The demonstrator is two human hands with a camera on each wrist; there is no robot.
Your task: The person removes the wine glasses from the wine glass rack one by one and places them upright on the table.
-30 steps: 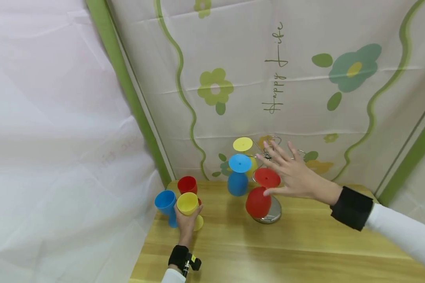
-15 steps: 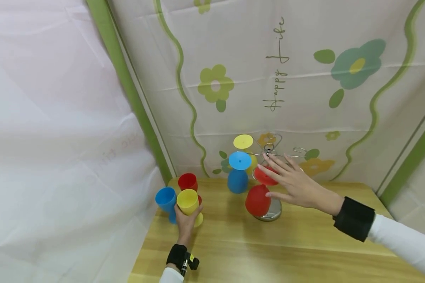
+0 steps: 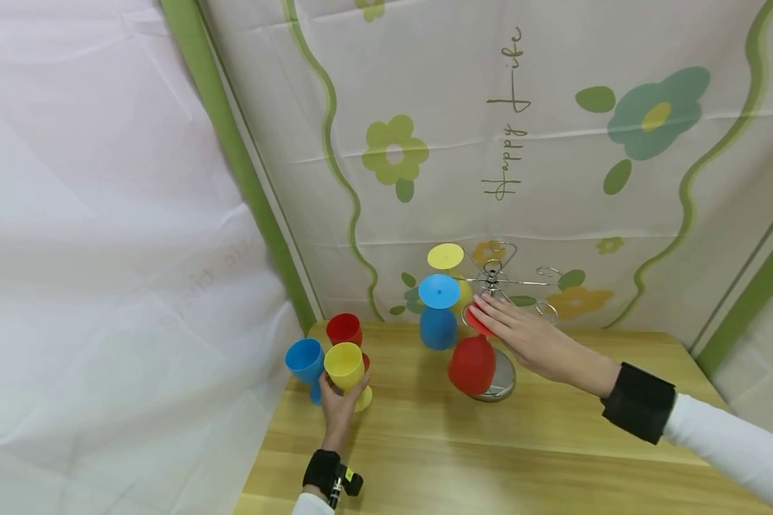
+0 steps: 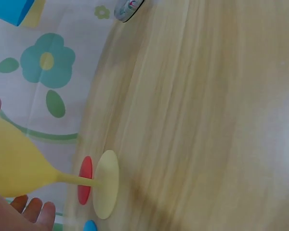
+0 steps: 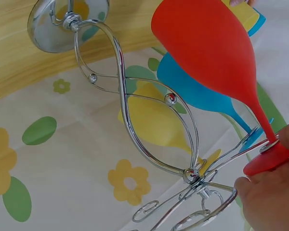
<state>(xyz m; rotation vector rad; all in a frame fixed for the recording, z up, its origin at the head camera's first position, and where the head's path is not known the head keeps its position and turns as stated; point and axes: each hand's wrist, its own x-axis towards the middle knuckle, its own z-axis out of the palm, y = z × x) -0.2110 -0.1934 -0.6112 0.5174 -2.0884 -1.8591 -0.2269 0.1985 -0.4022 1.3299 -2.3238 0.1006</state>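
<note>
In the head view my left hand (image 3: 341, 397) grips a yellow goblet (image 3: 344, 365) standing upright on the table. Close around it are a red goblet (image 3: 344, 327) and a blue goblet (image 3: 305, 357). My right hand (image 3: 531, 340) holds the round base of another red goblet (image 5: 207, 53), which hangs upside down on a silver wire rack (image 3: 492, 280). The fingers lie over the base, and the right wrist view shows part of the hand on its stem side. A blue goblet (image 3: 438, 325) and a yellow goblet (image 3: 446, 256) also hang inverted there.
The rack's round chrome foot (image 3: 499, 379) stands on the wooden table (image 3: 457, 465). Bare curled hooks (image 3: 547, 311) reach out on the rack's right. Printed cloth (image 3: 451, 143) forms the back wall, with white cloth (image 3: 103, 286) on the left.
My right hand has come down and left from a spread pose over the red goblet, its fingers now together on the base. My left hand stays on the upright yellow goblet.
</note>
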